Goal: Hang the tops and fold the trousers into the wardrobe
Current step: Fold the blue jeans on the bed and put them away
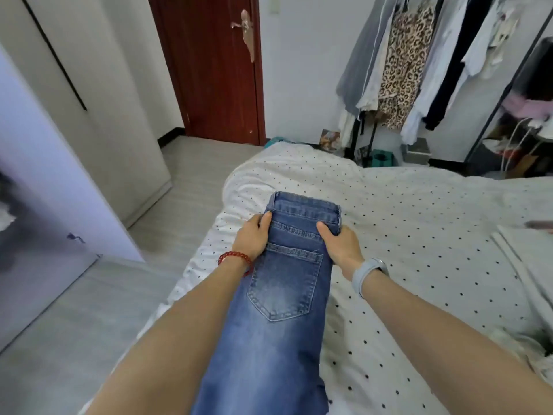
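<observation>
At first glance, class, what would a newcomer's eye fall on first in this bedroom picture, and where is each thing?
First, the blue jeans, laid lengthwise on the polka-dot bed cover in the middle of the view. The left hand and right hand each hold a side of them just below the waistband, thumbs on top. Beyond, a leopard-print top hangs among clothes on a rack at upper right, and a dark red door stands at top centre.

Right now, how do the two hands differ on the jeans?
The left hand grips the jeans at their left edge; the right hand grips their right edge. The left wrist wears a red bead bracelet, the right a grey watch. Both hold just below the waistband, thumbs on top.
</observation>
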